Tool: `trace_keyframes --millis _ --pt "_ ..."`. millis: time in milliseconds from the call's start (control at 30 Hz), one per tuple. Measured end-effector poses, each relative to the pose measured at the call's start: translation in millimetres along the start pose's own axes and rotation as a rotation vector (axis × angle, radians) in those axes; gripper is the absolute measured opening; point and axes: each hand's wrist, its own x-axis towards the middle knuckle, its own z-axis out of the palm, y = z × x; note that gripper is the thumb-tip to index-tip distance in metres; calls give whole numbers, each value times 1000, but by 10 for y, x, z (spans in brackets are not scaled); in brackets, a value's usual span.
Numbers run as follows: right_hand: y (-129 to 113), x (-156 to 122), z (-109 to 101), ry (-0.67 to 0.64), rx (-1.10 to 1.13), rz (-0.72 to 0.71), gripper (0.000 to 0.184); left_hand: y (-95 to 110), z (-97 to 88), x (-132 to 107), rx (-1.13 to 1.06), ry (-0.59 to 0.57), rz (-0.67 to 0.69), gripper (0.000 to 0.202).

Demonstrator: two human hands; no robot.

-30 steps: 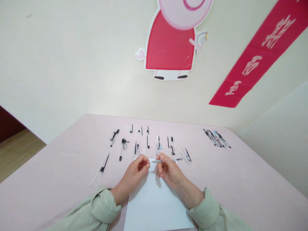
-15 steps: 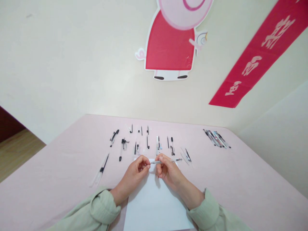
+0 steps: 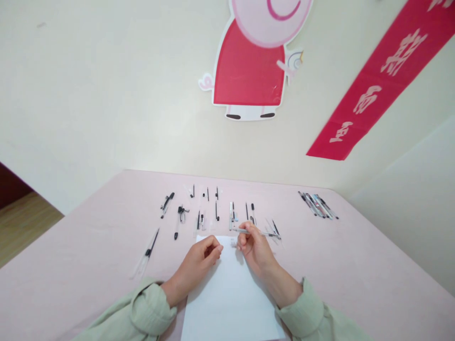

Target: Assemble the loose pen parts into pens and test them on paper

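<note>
My right hand (image 3: 255, 244) is closed on a slim clear pen (image 3: 267, 234), which lies nearly level across the fingers above the top of the white paper (image 3: 232, 298). My left hand (image 3: 203, 253) rests at the paper's left edge, apart from the pen. Its thumb is pressed against curled fingers, and whatever they may pinch is hidden. Beyond both hands lie pen parts in small groups: black refills (image 3: 216, 210), clear barrels and caps. Just past the pen's right end is a group with a dark refill (image 3: 276, 227).
A bundle of pens (image 3: 318, 205) lies at the back right of the pink tablecloth (image 3: 341, 274). At the left are a refill and clear tubes (image 3: 147, 252), with black-capped parts (image 3: 179, 220) farther back. The wall (image 3: 142, 94) rises behind the table.
My right hand has moved the pen away from my left fingers, a little right and up. My left hand stays nearly in place, its fingers more curled. The view has shifted slightly.
</note>
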Motion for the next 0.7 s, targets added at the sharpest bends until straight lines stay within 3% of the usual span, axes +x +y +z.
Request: trace_keyframes --millis 133,333,500,700 --pt "-49 72 -89 103 -36 -87 26 12 -2 -23 141 -59 59 21" --pt "-39 144 -159 157 -174 -145 24 18 4 -62 361 -166 170 19" --pt "-8 134 -137 143 -301 -149 22 24 37 -102 530 -248 241 24" --pt "32 96 -124 73 -583 -201 14 6 81 -149 724 -234 267 27"
